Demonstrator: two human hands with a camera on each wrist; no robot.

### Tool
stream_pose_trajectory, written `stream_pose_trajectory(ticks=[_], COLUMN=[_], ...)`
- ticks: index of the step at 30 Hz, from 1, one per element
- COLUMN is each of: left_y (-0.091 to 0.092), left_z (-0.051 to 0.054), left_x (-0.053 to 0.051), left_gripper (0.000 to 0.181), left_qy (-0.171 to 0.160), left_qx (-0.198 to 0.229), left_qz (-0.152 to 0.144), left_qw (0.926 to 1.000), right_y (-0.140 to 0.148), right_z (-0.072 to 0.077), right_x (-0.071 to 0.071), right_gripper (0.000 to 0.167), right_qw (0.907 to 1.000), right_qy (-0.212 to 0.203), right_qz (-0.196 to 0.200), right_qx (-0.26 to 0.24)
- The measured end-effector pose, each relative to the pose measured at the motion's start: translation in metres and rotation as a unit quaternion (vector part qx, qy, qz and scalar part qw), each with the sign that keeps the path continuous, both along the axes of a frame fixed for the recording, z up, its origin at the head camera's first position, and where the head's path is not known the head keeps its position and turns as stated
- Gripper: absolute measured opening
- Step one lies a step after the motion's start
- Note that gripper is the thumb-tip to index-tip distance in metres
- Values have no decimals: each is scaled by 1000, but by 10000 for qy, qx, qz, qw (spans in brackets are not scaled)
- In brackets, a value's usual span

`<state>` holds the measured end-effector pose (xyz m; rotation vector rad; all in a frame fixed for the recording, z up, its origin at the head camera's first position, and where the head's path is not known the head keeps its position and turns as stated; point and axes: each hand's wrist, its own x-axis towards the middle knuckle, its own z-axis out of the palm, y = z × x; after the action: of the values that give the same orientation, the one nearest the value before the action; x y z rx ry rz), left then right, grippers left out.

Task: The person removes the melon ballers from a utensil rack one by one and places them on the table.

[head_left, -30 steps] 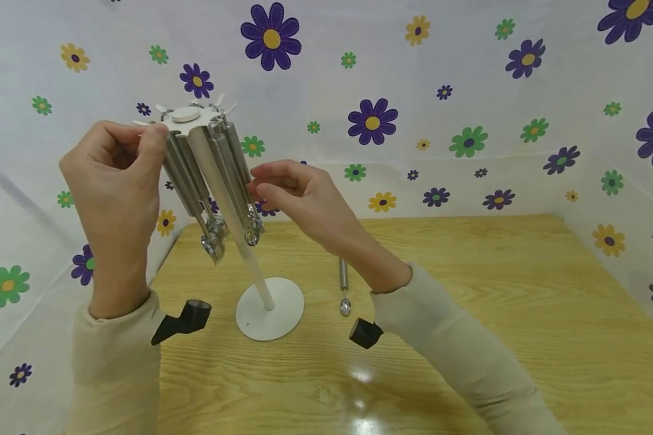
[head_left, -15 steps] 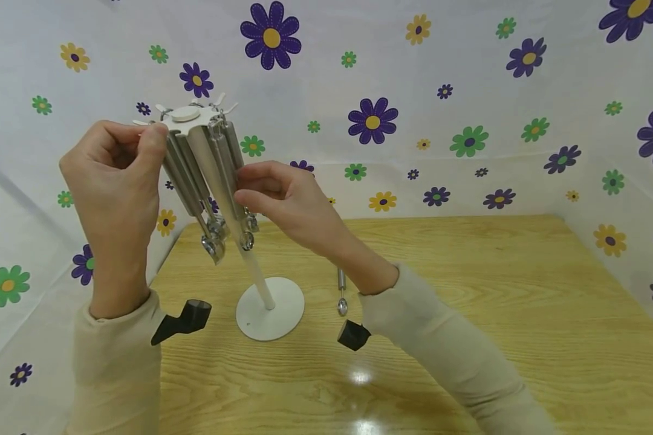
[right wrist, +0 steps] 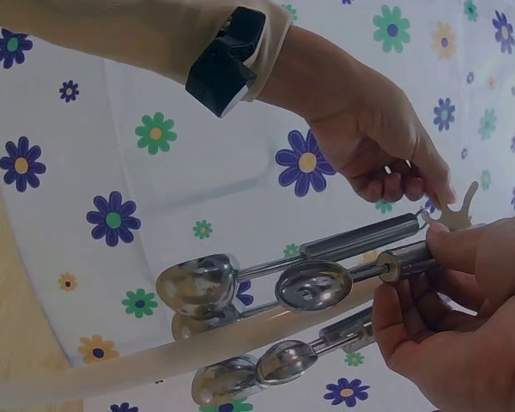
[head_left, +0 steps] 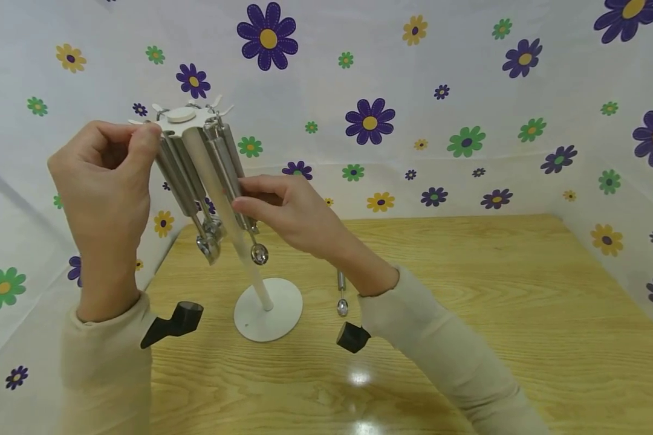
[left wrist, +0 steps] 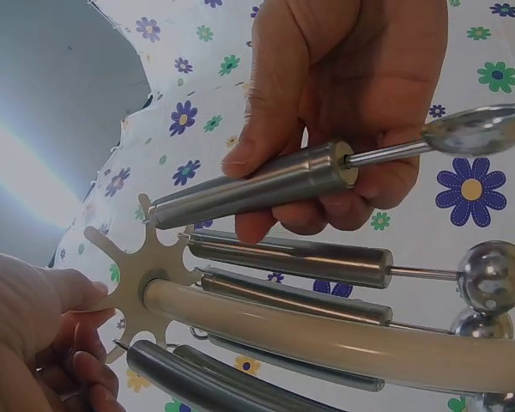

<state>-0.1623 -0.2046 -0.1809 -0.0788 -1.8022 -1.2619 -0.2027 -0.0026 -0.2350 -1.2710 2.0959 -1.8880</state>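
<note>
A: Item and position?
B: Steel scoop, along the right side of the white stand, left half of scene, above the wooden table.
A: Appearance?
B: Brushed tubular handle, thin bare neck, polished oval bowl with bright reflections. Whether its top end sits on a hook: cannot tell.
A: Right hand?
B: Right hand: thumb and fingertips pinch that handle.
A: Left hand?
B: Left hand: thumb and fingers pinch one arm of the hook disc at the top.
A: Stand itself?
B: Slim pole, flat round base, raised cap. Hanging scoops match in steel; bowl sizes vary.
A: Table?
B: Loose scoop lies right of the base, shiny bowl at its near end, far end hidden by the arm.
</note>
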Motion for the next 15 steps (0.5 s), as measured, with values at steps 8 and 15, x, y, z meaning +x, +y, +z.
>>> stream_pose_trajectory(ticks=[8, 15], left_y=[-2, -5], left_z=[5, 8], left_x=[0, -1], left_gripper=[11, 11], left_qy=[-213, -341], left_qx=[27, 148], left_qz=[94, 86], left_qw=[9997, 9993], right_y=[-3, -4], right_z=[2, 3], right_x=[2, 8], right_gripper=[38, 38], right_qw=[9994, 9995], right_qy=[-325, -233], right_qz=[122, 128], right_qx=[75, 156])
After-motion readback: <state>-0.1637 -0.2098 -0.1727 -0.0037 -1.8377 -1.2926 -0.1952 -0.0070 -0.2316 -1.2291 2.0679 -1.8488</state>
